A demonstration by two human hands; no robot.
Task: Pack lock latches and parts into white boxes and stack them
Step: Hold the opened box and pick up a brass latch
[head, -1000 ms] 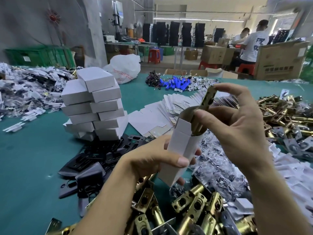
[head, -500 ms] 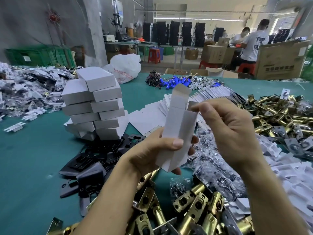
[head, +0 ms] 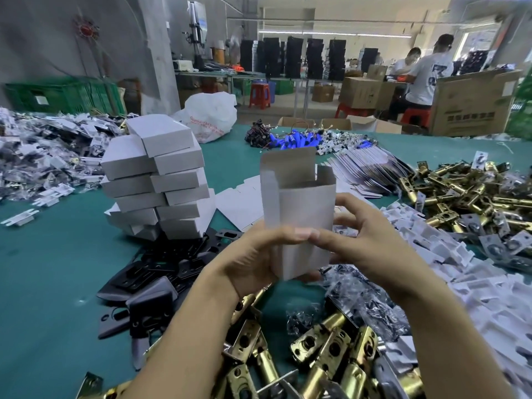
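The person holds a white box upright over the table, top flaps open. The left hand grips its lower left, thumb pressed on the front face. The right hand grips the lower right, its thumb meeting the left thumb. The fingers of both hands pass behind the box and are mostly hidden. The box's inside cannot be seen, so its contents cannot be told. A leaning stack of closed boxes stands to the left, behind black plates. Brass latches lie below the hands, cut off by the bottom edge. Bags of small parts under the right wrist are too blurred to make out.
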